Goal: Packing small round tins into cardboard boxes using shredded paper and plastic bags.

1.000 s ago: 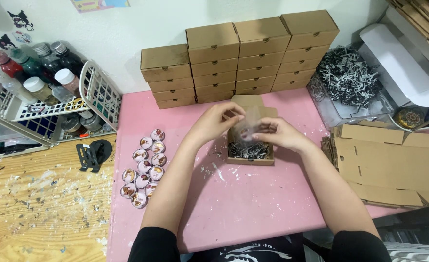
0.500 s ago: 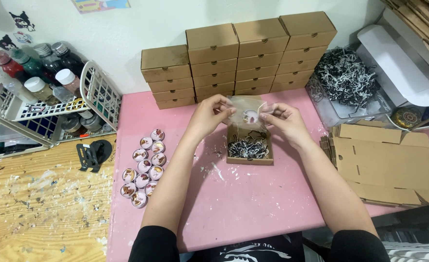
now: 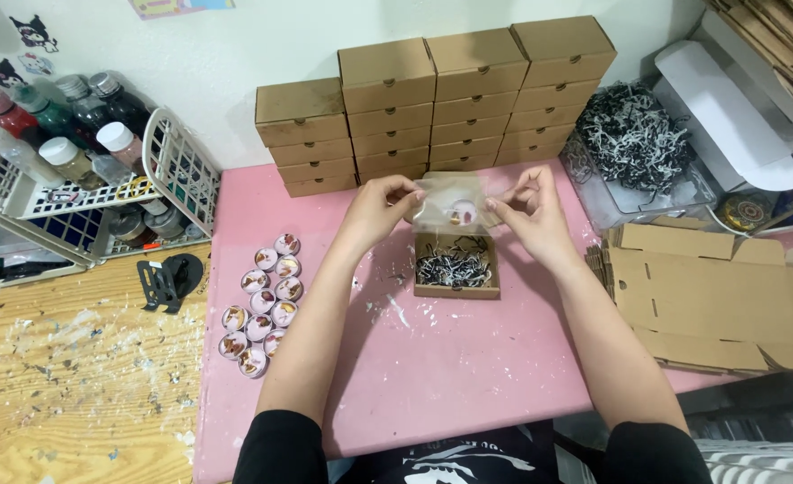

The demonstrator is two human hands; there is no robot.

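Small clear plastic bag holding a round pink tin (image 3: 455,210), held up just above the open brown cardboard box of black-and-white paper shred (image 3: 456,266) on the pink table (image 3: 432,376). Bag seems thin, light, slippery; corners grip best. My left hand (image 3: 377,208) and right hand (image 3: 528,208) pinch its opposite edges. More pink tins (image 3: 260,305) lie well left.

Bright, even overhead light; soft faint shadows under forearms; sharp focus throughout; slight wide-angle bending at far corners; no glare.
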